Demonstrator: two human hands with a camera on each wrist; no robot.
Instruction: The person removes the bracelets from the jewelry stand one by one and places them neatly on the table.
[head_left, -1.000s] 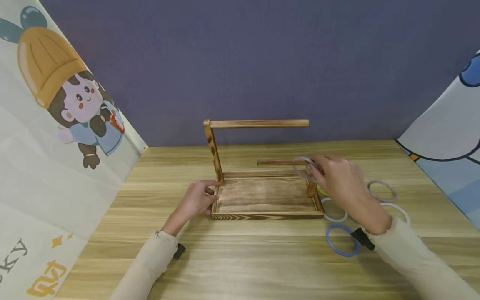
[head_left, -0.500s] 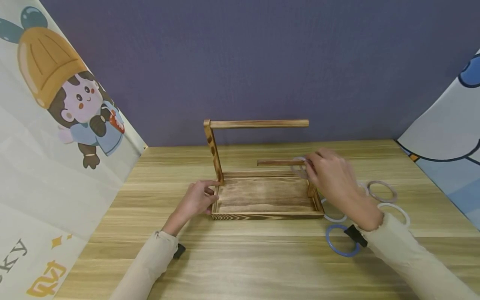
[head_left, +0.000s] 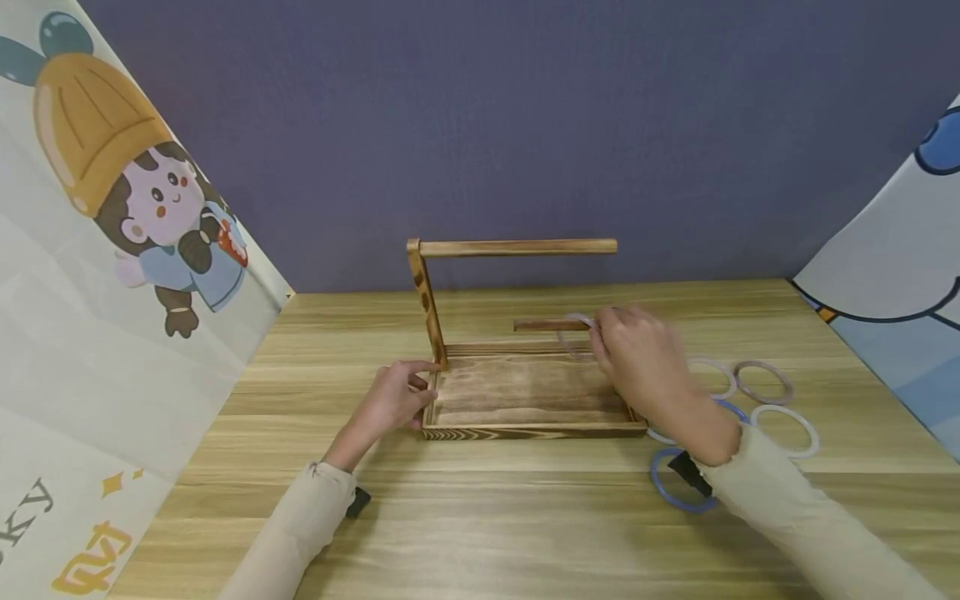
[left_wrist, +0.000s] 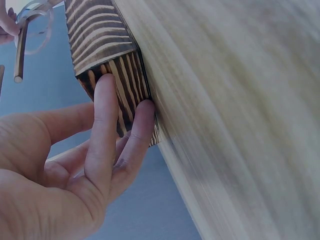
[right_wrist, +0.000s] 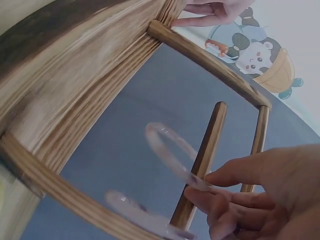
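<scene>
A wooden jewelry stand has a shallow tray base (head_left: 532,432), an upper bar (head_left: 517,247) on the left post and a shorter lower bar (head_left: 543,325) from the right. My right hand (head_left: 645,362) pinches a translucent pale bangle (right_wrist: 159,150) between thumb and fingers; it encircles the lower bar. A second pale bangle (right_wrist: 127,206) hangs farther back on that bar, hidden in the head view. My left hand (head_left: 390,396) holds the tray's left end by the post, two fingertips (left_wrist: 105,82) against its striped outer face.
Several bangles lie on the wooden table (head_left: 480,533) right of the stand: a blue bangle (head_left: 660,493), a white bangle (head_left: 813,437), a brownish bangle (head_left: 787,387) and others partly under my right arm. A dark blue wall (head_left: 510,125) rises behind.
My right hand has moved left along the lower bar, carrying the pale bangle toward the bar's free end. The left hand and the stand have stayed in place.
</scene>
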